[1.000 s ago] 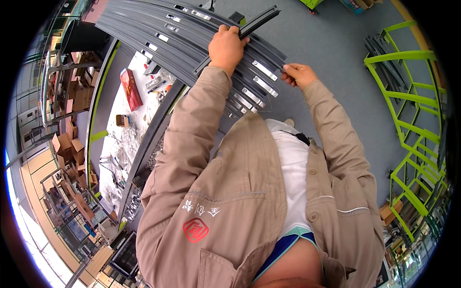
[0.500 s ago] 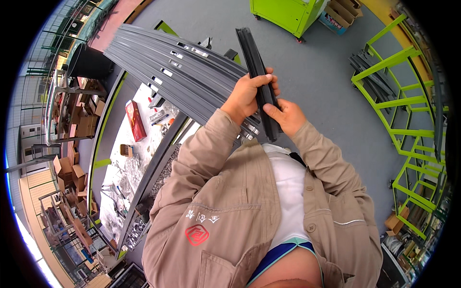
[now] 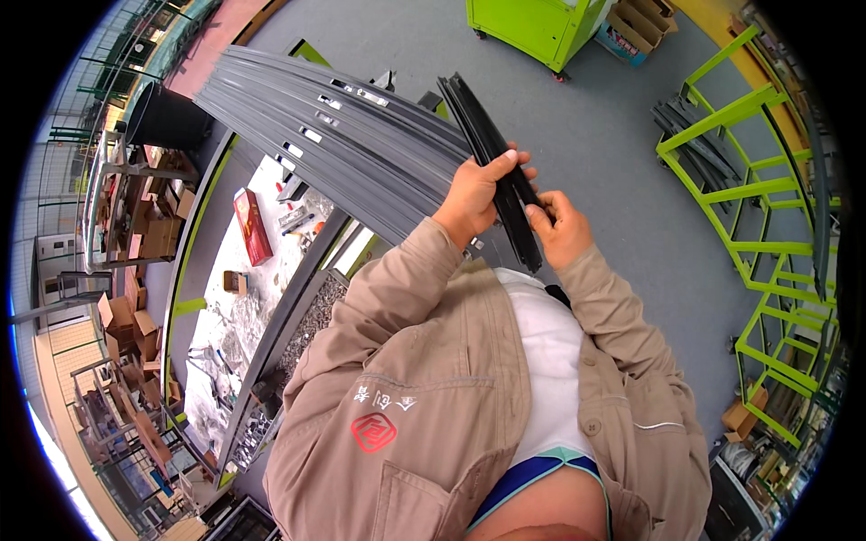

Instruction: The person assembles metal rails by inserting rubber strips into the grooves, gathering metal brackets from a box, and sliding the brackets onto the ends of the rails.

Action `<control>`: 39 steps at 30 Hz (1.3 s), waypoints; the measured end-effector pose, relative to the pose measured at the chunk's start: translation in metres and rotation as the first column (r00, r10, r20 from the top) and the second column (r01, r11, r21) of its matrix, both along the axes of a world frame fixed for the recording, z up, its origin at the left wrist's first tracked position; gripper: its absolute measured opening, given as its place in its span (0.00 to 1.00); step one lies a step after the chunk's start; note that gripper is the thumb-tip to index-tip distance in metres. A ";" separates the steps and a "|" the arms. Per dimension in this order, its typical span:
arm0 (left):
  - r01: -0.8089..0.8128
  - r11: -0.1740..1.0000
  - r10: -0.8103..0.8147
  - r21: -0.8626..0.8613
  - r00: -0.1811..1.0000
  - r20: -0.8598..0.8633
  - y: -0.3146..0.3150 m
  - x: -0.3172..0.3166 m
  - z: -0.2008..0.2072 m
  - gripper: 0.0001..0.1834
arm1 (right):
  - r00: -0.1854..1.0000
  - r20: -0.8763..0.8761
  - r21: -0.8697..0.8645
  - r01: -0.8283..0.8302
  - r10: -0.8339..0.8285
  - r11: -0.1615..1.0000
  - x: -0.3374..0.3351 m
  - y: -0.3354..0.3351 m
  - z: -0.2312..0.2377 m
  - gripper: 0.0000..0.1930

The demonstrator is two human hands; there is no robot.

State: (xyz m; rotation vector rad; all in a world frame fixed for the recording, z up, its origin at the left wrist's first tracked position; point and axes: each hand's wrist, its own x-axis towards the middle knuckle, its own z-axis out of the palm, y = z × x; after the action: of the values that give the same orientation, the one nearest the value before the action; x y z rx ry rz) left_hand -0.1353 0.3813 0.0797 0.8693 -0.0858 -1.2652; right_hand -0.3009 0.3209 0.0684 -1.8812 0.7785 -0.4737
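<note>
Both hands meet on one dark strip (image 3: 494, 162) at center frame, just above the chest. Left hand (image 3: 474, 198) is wrapped around its middle, fingers clamped, carrying the weight. Right hand (image 3: 561, 225) pinches the near end, fingers closed on the edge, probably steadying it. The strip runs up-left, tilted and clear of the stack of grey rails (image 3: 343, 135) behind it. Farther off: cluttered workbench (image 3: 244, 270) at left, green rack (image 3: 758, 225) at right, green cart (image 3: 532, 22) at top.
</note>
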 end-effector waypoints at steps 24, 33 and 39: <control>0.034 0.984 -0.042 -0.173 0.998 -0.039 0.017 0.026 0.004 0.17 | 0.986 0.162 0.601 -0.057 -0.052 0.797 -0.021 0.004 0.012 0.12; -0.122 0.992 0.120 0.015 0.987 0.105 0.029 0.056 0.007 0.09 | 0.959 0.208 0.168 0.157 -0.191 0.973 -0.078 -0.015 -0.023 0.11; -0.335 0.843 -0.362 0.421 0.227 0.904 0.042 0.109 0.016 0.13 | 0.910 -0.332 -0.015 0.260 -0.250 0.966 -0.172 -0.028 -0.076 0.10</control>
State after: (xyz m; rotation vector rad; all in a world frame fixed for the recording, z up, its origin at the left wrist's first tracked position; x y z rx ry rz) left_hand -0.0266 0.4234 0.0958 2.1493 -0.8105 -0.4875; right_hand -0.4725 0.2930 -0.0079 -1.8632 1.2607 -0.3039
